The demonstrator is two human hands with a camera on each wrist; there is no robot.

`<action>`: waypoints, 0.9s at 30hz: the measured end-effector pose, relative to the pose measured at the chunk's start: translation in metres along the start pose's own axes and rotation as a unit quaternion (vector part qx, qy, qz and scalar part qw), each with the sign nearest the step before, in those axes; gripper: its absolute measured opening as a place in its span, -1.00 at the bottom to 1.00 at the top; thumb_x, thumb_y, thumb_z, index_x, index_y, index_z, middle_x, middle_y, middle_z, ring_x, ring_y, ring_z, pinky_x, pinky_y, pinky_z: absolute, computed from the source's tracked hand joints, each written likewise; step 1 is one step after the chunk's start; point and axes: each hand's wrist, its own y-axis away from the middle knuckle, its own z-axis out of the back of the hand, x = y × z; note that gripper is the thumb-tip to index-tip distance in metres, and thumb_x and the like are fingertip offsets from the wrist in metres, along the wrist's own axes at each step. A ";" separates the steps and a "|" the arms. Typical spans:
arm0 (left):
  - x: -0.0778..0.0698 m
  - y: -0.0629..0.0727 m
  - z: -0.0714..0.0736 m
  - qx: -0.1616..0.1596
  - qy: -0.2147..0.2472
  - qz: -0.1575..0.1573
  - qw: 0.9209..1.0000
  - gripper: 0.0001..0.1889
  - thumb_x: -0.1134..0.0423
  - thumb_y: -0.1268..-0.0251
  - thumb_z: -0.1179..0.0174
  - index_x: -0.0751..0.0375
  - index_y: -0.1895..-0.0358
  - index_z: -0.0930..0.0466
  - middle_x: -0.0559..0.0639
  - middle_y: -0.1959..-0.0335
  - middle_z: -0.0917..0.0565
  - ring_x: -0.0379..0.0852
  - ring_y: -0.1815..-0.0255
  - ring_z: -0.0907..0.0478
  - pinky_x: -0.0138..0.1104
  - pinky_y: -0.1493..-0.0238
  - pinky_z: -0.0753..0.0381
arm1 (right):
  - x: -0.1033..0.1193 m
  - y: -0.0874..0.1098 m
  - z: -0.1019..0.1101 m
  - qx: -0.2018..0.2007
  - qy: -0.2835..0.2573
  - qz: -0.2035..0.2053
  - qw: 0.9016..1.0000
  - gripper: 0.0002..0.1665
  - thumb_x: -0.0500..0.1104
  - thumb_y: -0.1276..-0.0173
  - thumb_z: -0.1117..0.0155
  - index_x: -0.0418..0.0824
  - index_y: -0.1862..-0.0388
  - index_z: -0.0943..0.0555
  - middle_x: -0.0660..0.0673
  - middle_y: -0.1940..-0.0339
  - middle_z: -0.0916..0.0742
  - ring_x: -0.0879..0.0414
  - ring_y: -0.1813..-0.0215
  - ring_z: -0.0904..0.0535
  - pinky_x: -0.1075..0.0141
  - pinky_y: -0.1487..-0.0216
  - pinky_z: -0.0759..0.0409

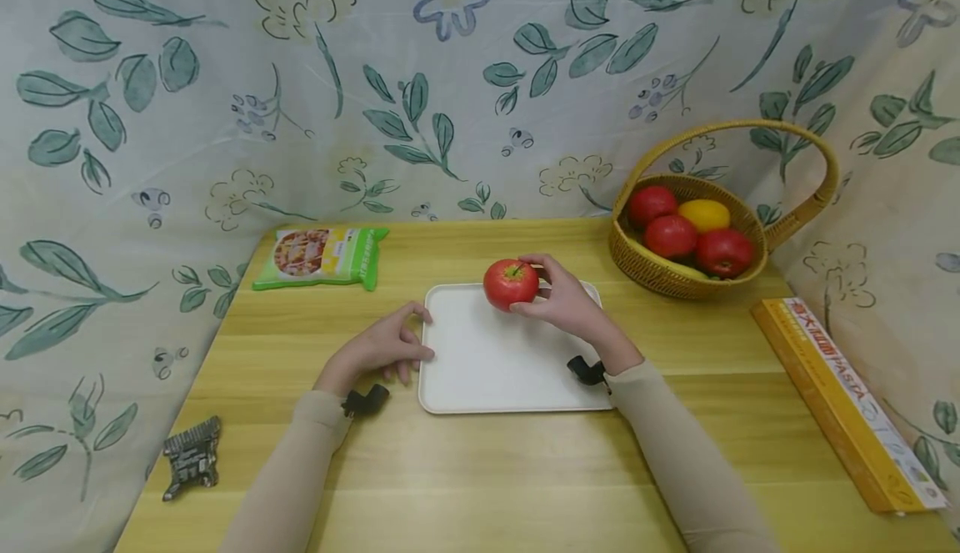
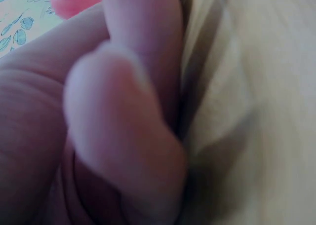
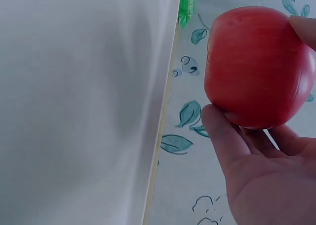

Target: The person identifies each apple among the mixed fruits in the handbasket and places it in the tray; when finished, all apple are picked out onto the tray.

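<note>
My right hand [image 1: 562, 299] holds a red apple [image 1: 512, 284] between thumb and fingers, over the far edge of a white tray [image 1: 495, 369]. In the right wrist view the streaked apple [image 3: 256, 67] is raised above the tray [image 3: 74, 106], apart from it. At the tray's left rim is my left hand [image 1: 382, 344], with index finger and thumb spread along the edge and the other fingers loosely curled. Blurred left-hand fingers [image 2: 123, 121] fill much of the left wrist view, which does not show the tray rim.
A wicker basket [image 1: 660, 278] of red and yellow fruit stands at the back right. Along the right edge lies a pasta box [image 1: 847, 411]. At the back left is a green food packet [image 1: 322, 257]; a small dark packet [image 1: 192, 457] lies front left.
</note>
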 end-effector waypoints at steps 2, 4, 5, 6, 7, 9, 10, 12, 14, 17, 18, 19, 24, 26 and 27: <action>-0.001 0.000 0.000 0.000 0.000 0.003 1.000 -0.35 0.08 -0.32 -0.49 -0.05 -0.35 -0.31 0.06 0.46 -0.74 -0.09 0.70 -0.64 -0.34 0.69 -0.49 | 0.002 -0.004 -0.010 0.008 0.003 0.000 1.000 0.03 -0.12 -0.24 -0.64 -0.11 -0.58 -0.26 -0.21 -0.60 -0.41 -0.26 -0.61 -0.38 -0.14 -0.46 -0.57; -0.002 0.000 0.000 -0.001 0.000 0.007 1.000 -0.34 0.08 -0.32 -0.49 -0.05 -0.35 -0.31 0.06 0.46 -0.75 -0.09 0.69 -0.64 -0.35 0.69 -0.49 | 0.004 -0.009 -0.020 0.017 0.002 -0.002 1.000 0.03 -0.12 -0.22 -0.65 -0.10 -0.58 -0.27 -0.19 -0.60 -0.43 -0.25 -0.62 -0.37 -0.13 -0.47 -0.56; -0.003 0.001 0.000 -0.001 0.000 0.010 1.000 -0.34 0.08 -0.31 -0.49 -0.05 -0.35 -0.31 0.07 0.46 -0.75 -0.09 0.69 -0.64 -0.35 0.69 -0.49 | 0.003 -0.011 -0.025 0.022 0.002 -0.005 1.000 0.03 -0.11 -0.22 -0.64 -0.09 -0.58 -0.28 -0.18 -0.59 -0.43 -0.24 -0.63 -0.37 -0.12 -0.47 -0.56; -0.003 0.001 0.000 -0.001 -0.001 0.012 1.000 -0.34 0.08 -0.31 -0.50 -0.05 -0.35 -0.31 0.07 0.46 -0.75 -0.09 0.69 -0.64 -0.35 0.69 -0.49 | 0.004 -0.013 -0.029 0.027 0.002 -0.006 1.000 0.03 -0.11 -0.22 -0.64 -0.08 -0.58 -0.28 -0.17 -0.59 -0.43 -0.23 -0.63 -0.36 -0.10 -0.48 -0.56; -0.004 0.001 0.000 -0.001 0.000 0.014 1.000 -0.34 0.08 -0.31 -0.50 -0.05 -0.35 -0.31 0.07 0.46 -0.75 -0.08 0.69 -0.64 -0.35 0.69 -0.49 | 0.004 -0.015 -0.034 0.033 0.001 -0.007 0.999 0.02 -0.11 -0.22 -0.64 -0.08 -0.58 -0.28 -0.17 -0.59 -0.44 -0.22 -0.64 -0.36 -0.09 -0.48 -0.56; -0.004 0.001 0.000 -0.001 0.000 0.016 1.000 -0.34 0.08 -0.31 -0.50 -0.05 -0.35 -0.30 0.06 0.46 -0.75 -0.09 0.69 -0.64 -0.35 0.69 -0.49 | 0.004 -0.018 -0.041 0.041 0.000 -0.010 0.999 0.03 -0.11 -0.22 -0.65 -0.06 -0.58 -0.29 -0.16 -0.59 -0.45 -0.20 -0.64 -0.36 -0.08 -0.48 -0.56; -0.004 0.001 0.000 0.000 0.001 0.016 1.000 -0.34 0.08 -0.31 -0.50 -0.05 -0.35 -0.30 0.06 0.46 -0.75 -0.09 0.69 -0.64 -0.35 0.69 -0.49 | 0.004 -0.019 -0.044 0.043 0.001 -0.010 0.999 0.03 -0.12 -0.21 -0.65 -0.05 -0.58 -0.29 -0.15 -0.59 -0.45 -0.20 -0.63 -0.37 -0.08 -0.48 -0.57; -0.003 0.000 0.000 0.003 0.002 0.014 1.000 -0.34 0.08 -0.32 -0.50 -0.04 -0.35 -0.30 0.06 0.46 -0.75 -0.09 0.69 -0.64 -0.35 0.69 -0.49 | 0.004 -0.021 -0.049 0.045 0.001 -0.010 0.999 0.03 -0.13 -0.20 -0.66 -0.05 -0.57 -0.30 -0.15 -0.58 -0.47 -0.19 -0.62 -0.38 -0.07 -0.47 -0.58; -0.002 0.000 0.000 0.004 0.002 0.012 1.000 -0.35 0.09 -0.32 -0.49 -0.05 -0.34 -0.30 0.05 0.46 -0.74 -0.09 0.69 -0.64 -0.35 0.69 -0.48 | 0.004 -0.022 -0.054 0.046 0.001 -0.009 0.999 0.02 -0.14 -0.20 -0.66 -0.06 -0.57 -0.32 -0.15 -0.57 -0.48 -0.20 -0.62 -0.39 -0.07 -0.47 -0.58; -0.001 -0.001 0.000 0.005 0.002 0.009 1.000 -0.36 0.10 -0.32 -0.49 -0.05 -0.33 -0.30 0.04 0.47 -0.74 -0.09 0.70 -0.64 -0.35 0.70 -0.47 | 0.003 -0.024 -0.059 0.047 0.004 -0.007 0.999 0.01 -0.13 -0.20 -0.66 -0.08 -0.56 -0.33 -0.16 -0.56 -0.49 -0.20 -0.61 -0.40 -0.05 -0.49 -0.57; -0.001 -0.001 0.000 0.005 0.002 0.009 1.000 -0.36 0.11 -0.32 -0.49 -0.05 -0.33 -0.30 0.04 0.47 -0.74 -0.09 0.70 -0.64 -0.36 0.70 -0.47 | 0.003 -0.024 -0.061 0.048 0.004 -0.006 0.999 0.00 -0.14 -0.20 -0.66 -0.08 -0.56 -0.33 -0.17 -0.56 -0.49 -0.20 -0.61 -0.40 -0.05 -0.49 -0.56; -0.001 -0.001 0.000 0.004 0.003 0.008 1.000 -0.36 0.11 -0.32 -0.49 -0.06 -0.32 -0.30 0.04 0.47 -0.74 -0.09 0.70 -0.64 -0.36 0.70 -0.47 | 0.003 -0.024 -0.062 0.048 0.005 -0.008 0.999 0.00 -0.14 -0.20 -0.66 -0.09 -0.55 -0.33 -0.17 -0.56 -0.49 -0.20 -0.61 -0.40 -0.05 -0.50 -0.56; -0.002 0.000 -0.001 0.005 0.007 0.008 1.000 -0.37 0.13 -0.32 -0.49 -0.07 -0.32 -0.30 0.03 0.48 -0.73 -0.11 0.70 -0.63 -0.36 0.70 -0.46 | 0.003 -0.025 -0.067 0.047 0.011 -0.012 0.999 0.01 -0.15 -0.19 -0.67 -0.09 -0.55 -0.33 -0.18 -0.56 -0.49 -0.21 -0.63 -0.38 -0.08 -0.51 -0.55; -0.002 0.000 -0.001 0.005 0.007 0.007 1.000 -0.37 0.13 -0.33 -0.49 -0.06 -0.32 -0.30 0.02 0.48 -0.73 -0.11 0.71 -0.63 -0.36 0.70 -0.46 | 0.001 -0.026 -0.069 0.045 0.015 -0.013 0.999 0.01 -0.15 -0.19 -0.68 -0.09 -0.55 -0.34 -0.18 -0.57 -0.49 -0.21 -0.62 -0.38 -0.07 -0.50 -0.55; -0.003 0.000 -0.001 0.005 0.007 0.007 1.000 -0.38 0.13 -0.33 -0.48 -0.06 -0.31 -0.30 0.03 0.49 -0.73 -0.11 0.71 -0.63 -0.36 0.70 -0.46 | 0.001 -0.026 -0.069 0.044 0.017 -0.014 0.999 0.01 -0.14 -0.19 -0.68 -0.09 -0.55 -0.34 -0.18 -0.57 -0.49 -0.21 -0.62 -0.39 -0.07 -0.50 -0.55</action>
